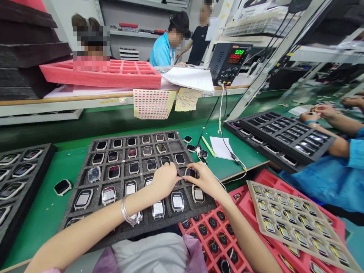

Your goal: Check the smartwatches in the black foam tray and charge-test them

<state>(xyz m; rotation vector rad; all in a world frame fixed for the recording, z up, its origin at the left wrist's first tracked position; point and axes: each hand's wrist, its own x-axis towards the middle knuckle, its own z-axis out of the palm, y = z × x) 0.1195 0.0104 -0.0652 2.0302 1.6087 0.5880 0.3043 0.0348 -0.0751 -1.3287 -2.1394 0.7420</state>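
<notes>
1. Forearms (85, 231) reach from me across a black foam tray (174, 146).
2. My left hand (164, 181) lies open, palm down, over the watch rows.
3. My right hand (205, 180) curves over a smartwatch body (190, 173); grip unclear.
4. Near-row watches carry labelled film; far rows show dark faces.
5. Red foam tray (213, 227) adjoins, holding round parts (212, 223).

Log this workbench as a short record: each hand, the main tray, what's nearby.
Left hand: spread over watch bodies in the tray, silver bangle on the wrist.
Right hand: on a black-faced square watch body.
Main tray: dark grey foam tray with rows of square watch bodies.
Nearby: red foam tray holding round black parts; black bench power supply reading 5.00.
Co-worker: hands beside a black slotted tray.
</notes>
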